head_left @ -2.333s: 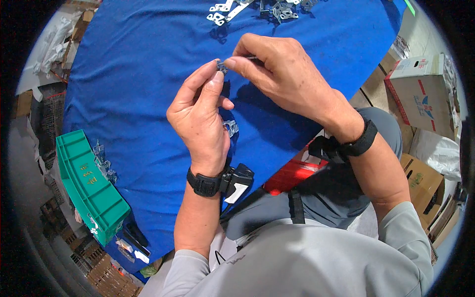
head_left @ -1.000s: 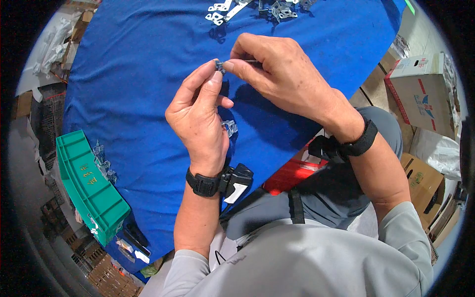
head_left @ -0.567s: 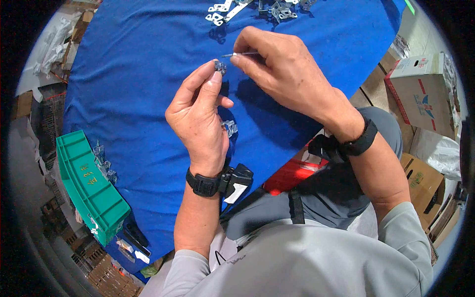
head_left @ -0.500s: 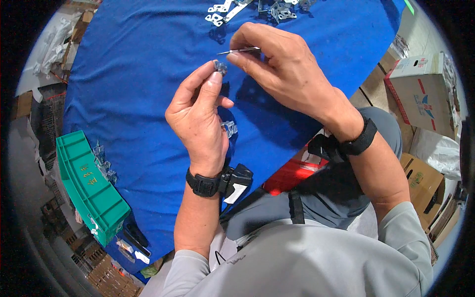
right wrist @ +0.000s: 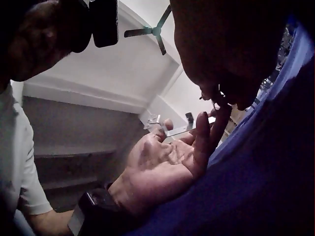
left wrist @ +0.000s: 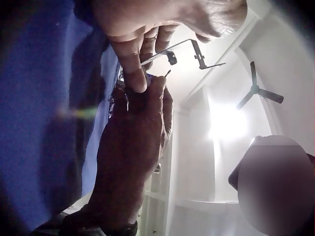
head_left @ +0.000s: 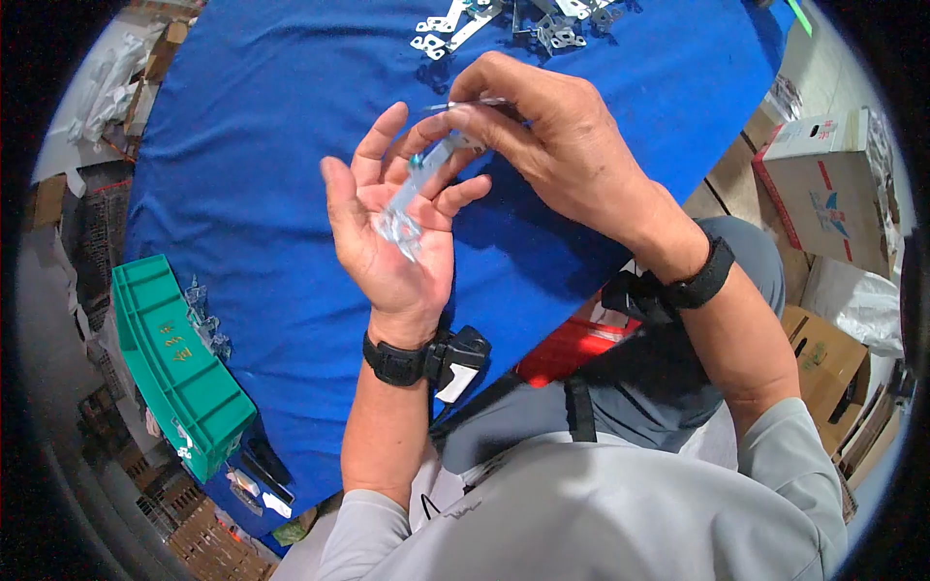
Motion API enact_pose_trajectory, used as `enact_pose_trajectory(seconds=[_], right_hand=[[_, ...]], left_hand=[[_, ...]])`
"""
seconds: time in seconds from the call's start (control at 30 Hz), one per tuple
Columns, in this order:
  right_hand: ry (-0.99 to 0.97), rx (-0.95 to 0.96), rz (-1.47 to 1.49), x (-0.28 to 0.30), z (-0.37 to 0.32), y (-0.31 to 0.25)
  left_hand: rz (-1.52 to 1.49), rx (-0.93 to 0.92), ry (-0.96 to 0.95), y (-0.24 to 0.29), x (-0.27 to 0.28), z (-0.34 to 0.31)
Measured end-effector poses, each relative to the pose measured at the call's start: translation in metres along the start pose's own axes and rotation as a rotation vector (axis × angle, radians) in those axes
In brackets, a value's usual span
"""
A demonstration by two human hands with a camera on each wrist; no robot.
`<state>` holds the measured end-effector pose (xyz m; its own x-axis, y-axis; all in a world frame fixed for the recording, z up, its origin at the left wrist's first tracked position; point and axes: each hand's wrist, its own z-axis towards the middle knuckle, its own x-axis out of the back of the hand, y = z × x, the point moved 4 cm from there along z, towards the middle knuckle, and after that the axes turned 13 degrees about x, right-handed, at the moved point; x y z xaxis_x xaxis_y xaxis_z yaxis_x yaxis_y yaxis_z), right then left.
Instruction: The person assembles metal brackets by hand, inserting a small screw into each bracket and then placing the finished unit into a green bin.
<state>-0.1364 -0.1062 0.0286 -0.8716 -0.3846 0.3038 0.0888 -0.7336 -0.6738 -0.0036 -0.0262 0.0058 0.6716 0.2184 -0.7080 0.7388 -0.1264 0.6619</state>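
Note:
My left hand point(head_left: 426, 232) is turned palm up with its fingers spread. A bent metal bracket point(head_left: 423, 179), blurred in the head view, lies across its palm and fingers. In the left wrist view the bracket point(left wrist: 199, 55) shows a flat strip with stepped bends and a small dark lug. My right hand point(head_left: 552, 136) pinches a thin pointed metal tool point(head_left: 438, 107) between thumb and fingers, close over the left fingertips. The tool's point point(left wrist: 168, 73) sticks out past the right fingers in the left wrist view. The bracket's upper end overlaps the right fingertips.
A blue cloth point(head_left: 262, 194) covers the table. Several similar metal brackets point(head_left: 465, 24) are piled at the far edge. A green plastic box point(head_left: 208, 387) stands at the left, with small clear or shiny parts point(head_left: 205, 320) beside it. Cartons point(head_left: 819, 184) stand at the right.
The right hand drew the tool back from the bracket's end. The left hand has let go of its pinch, turned palm up and spread its fingers, with the bracket now across the palm.

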Motion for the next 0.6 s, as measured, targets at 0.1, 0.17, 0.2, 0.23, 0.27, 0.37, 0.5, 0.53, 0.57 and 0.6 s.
enact_pose_trajectory(seconds=[0.1,0.17,0.2,0.23,0.27,0.37,0.5,0.53,0.57,0.6], right_hand=[[0.105,-0.139,0.097,0.005,0.001,0.004],[0.105,-0.233,0.010,0.008,-0.001,0.007],[0.105,-0.232,0.011,0.008,-0.001,0.007],[0.115,-0.253,0.035,0.008,-0.001,0.007],[0.126,-0.273,0.061,0.008,-0.001,0.007],[0.116,-0.322,0.138,0.006,-0.002,0.008],[-0.074,-0.489,0.365,-0.005,-0.006,0.004],[-0.101,-0.520,0.443,-0.009,-0.009,0.004],[-0.101,-0.521,0.444,-0.011,-0.011,0.004],[-0.142,-0.496,0.460,-0.015,-0.013,0.002]], left_hand=[[-0.061,-0.018,-0.116,0.001,-0.001,0.001],[0.030,-0.073,-0.072,-0.002,-0.007,-0.001],[0.198,-0.137,0.008,0.000,-0.009,-0.004],[0.366,-0.199,0.087,0.001,-0.011,-0.005],[0.292,-0.270,0.098,0.003,-0.012,-0.007],[0.435,-0.389,0.322,0.007,-0.003,-0.007],[0.387,-0.442,0.404,0.009,0.002,-0.005],[0.387,-0.442,0.406,0.009,0.001,-0.006],[0.334,-0.418,0.361,0.009,-0.003,-0.006],[0.281,-0.395,0.316,0.009,-0.005,-0.006]])
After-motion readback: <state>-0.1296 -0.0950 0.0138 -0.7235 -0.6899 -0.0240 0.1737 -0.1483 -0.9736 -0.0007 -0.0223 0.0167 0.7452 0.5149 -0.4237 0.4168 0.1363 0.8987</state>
